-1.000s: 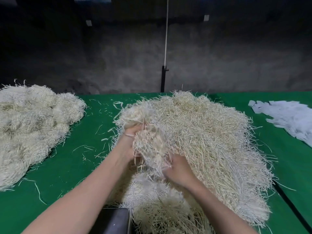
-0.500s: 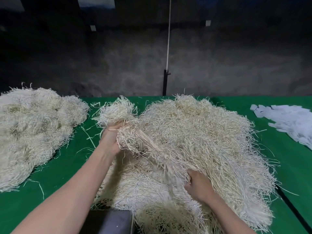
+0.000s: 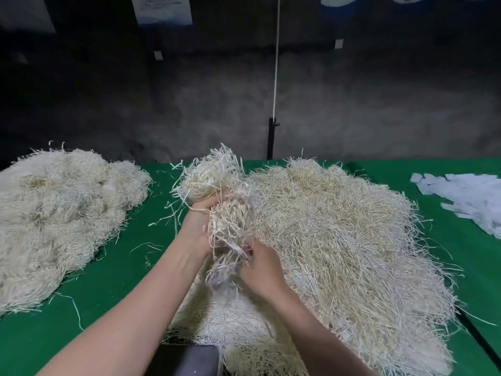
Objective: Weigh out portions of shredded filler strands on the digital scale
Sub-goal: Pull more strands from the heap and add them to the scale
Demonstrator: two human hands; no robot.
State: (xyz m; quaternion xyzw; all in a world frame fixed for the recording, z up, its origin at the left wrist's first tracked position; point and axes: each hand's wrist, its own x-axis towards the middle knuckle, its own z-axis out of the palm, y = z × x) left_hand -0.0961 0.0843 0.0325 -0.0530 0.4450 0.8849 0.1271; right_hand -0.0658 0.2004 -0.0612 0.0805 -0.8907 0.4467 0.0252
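The portion of shredded filler strands (image 3: 226,210) is held as an upright clump above the near-left edge of the main pile (image 3: 347,253), clear of the green table cover (image 3: 122,272). The left hand (image 3: 199,223) grasps the clump at mid-height, fingers curled round it. The right hand (image 3: 260,270) grips its trailing lower end. Half a second ago the right hand was pressing down on the main pile while strands stretched from the left hand's tuft back to the heap; the right hand has since risen to meet the clump, and the bridge of strands is gone. Judgement: the portion is now separated and is being gathered into one mass, so transfer to the scale is the step that follows. The dark grey scale (image 3: 195,359) sits at the near edge, partly overlapped by loose strands. A second pile (image 3: 54,213) lies well apart to the left, and white paper pieces (image 3: 466,196) to the far right.
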